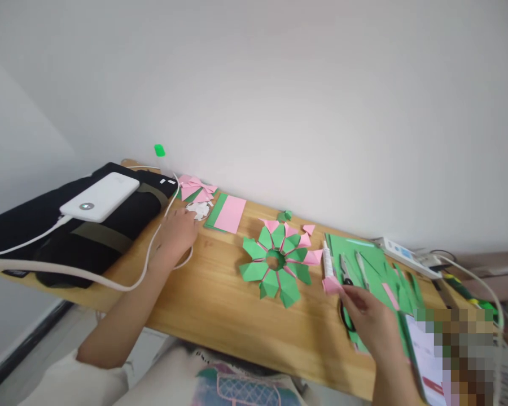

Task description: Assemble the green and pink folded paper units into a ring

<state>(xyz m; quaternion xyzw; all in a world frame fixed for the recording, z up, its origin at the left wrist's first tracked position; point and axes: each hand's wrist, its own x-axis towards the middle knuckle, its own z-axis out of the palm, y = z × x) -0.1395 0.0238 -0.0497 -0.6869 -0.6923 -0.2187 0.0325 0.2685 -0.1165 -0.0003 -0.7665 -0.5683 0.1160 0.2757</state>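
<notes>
My right hand [366, 316] pinches a small folded pink paper piece [331, 285] above the table, just below a white glue tube [327, 259]. At the left, my left hand [180, 228] reaches to a small heap of white scraps [200, 210]; its fingertips touch or overlap the heap, and whether they grip any is hidden. Between the hands lies a ring of folded green and pink paper [271, 282]. Behind the ring are a small pink piece [309, 229] and a small green one [285, 215].
A white power bank [101, 197] rests on a black bag [46, 220], its cable looping over my left forearm. Pink and green sheets [231, 214] lie near the wall. Scissors [346, 270], green paper [375, 259], a power strip [408, 256] and a phone [423, 355] are at the right.
</notes>
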